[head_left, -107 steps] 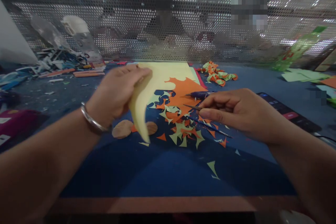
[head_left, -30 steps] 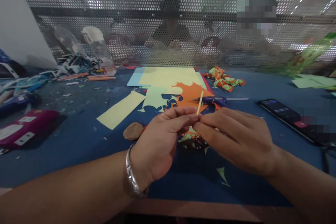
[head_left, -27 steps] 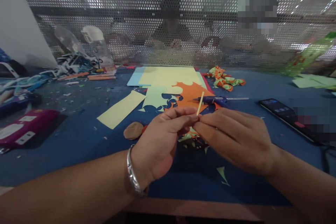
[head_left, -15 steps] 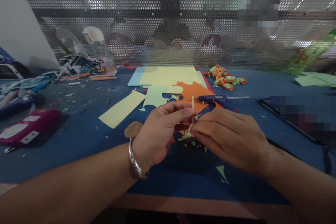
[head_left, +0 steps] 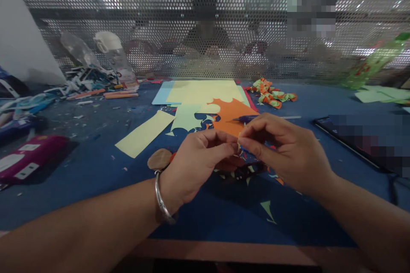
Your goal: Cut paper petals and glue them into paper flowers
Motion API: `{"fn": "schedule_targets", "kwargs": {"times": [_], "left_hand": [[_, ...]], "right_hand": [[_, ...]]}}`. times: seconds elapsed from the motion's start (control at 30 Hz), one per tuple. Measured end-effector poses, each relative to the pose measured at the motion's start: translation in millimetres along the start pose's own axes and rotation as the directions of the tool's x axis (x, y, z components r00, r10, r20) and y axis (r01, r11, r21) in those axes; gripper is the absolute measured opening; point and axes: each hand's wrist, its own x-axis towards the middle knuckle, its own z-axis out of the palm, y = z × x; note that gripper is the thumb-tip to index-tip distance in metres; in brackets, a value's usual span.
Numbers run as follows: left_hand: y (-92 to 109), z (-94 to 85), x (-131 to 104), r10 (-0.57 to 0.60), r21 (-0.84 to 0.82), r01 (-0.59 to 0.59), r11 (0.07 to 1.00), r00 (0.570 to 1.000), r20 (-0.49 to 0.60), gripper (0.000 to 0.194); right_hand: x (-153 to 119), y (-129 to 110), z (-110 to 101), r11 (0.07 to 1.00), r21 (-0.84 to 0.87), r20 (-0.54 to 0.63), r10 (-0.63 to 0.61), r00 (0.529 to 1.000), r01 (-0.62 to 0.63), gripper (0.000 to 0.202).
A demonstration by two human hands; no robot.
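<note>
My left hand [head_left: 198, 160] and my right hand [head_left: 285, 149] meet fingertip to fingertip above the blue mat [head_left: 224, 213]. Both pinch a small pale yellow paper strip [head_left: 239, 144]; only a sliver of it shows between the fingers. A metal bangle sits on my left wrist. Under the hands lie several orange and pale green paper offcuts [head_left: 246, 175]. Just behind the fingers lie a cut orange sheet [head_left: 229, 115] and a blue glue gun [head_left: 248, 117].
A loose yellow paper rectangle [head_left: 144, 133] and a brown round piece [head_left: 159, 158] lie to the left. Pale yellow sheets [head_left: 205, 91], crumpled scraps [head_left: 272, 92], a phone [head_left: 323, 126], a magenta case [head_left: 28, 158] and left-side clutter surround the mat. A person sits behind the mesh screen [head_left: 205, 21].
The strip stood up between my fingertips a second ago; now it is almost hidden in them. Earlier still my left hand held a larger yellow sheet and my right hand a thin tool.
</note>
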Motion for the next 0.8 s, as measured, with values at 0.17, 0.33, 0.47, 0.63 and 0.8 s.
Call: {"fn": "schedule_targets", "kwargs": {"times": [0.17, 0.33, 0.47, 0.63, 0.8], "left_hand": [[0.8, 1.1, -0.9, -0.020, 0.007, 0.020, 1.000, 1.000, 0.005, 0.013], [0.0, 1.0, -1.2, -0.030, 0.016, 0.030, 0.999, 0.999, 0.011, 0.012], [-2.1, -0.5, -0.6, -0.021, -0.007, 0.021, 1.000, 1.000, 0.019, 0.012], [-3.0, -0.8, -2.3, -0.028, -0.051, 0.031, 0.998, 0.998, 0.055, 0.017], [-3.0, -0.2, -2.6, -0.048, 0.008, 0.048, 0.999, 0.996, 0.078, 0.022]], "right_hand": [[1.6, 2.8, 0.4, 0.988, 0.110, 0.051, 0.103, 0.993, -0.108, 0.010], [1.2, 2.0, 0.8, 0.966, 0.188, 0.060, 0.172, 0.983, -0.180, 0.012], [1.1, 0.9, 1.6, 0.963, 0.190, 0.031, 0.187, 0.982, -0.190, 0.012], [3.3, 0.8, 1.2, 0.949, 0.246, 0.011, 0.202, 0.979, -0.198, 0.012], [4.3, 0.8, -0.4, 0.941, 0.265, 0.020, 0.215, 0.976, -0.213, 0.012]]}}
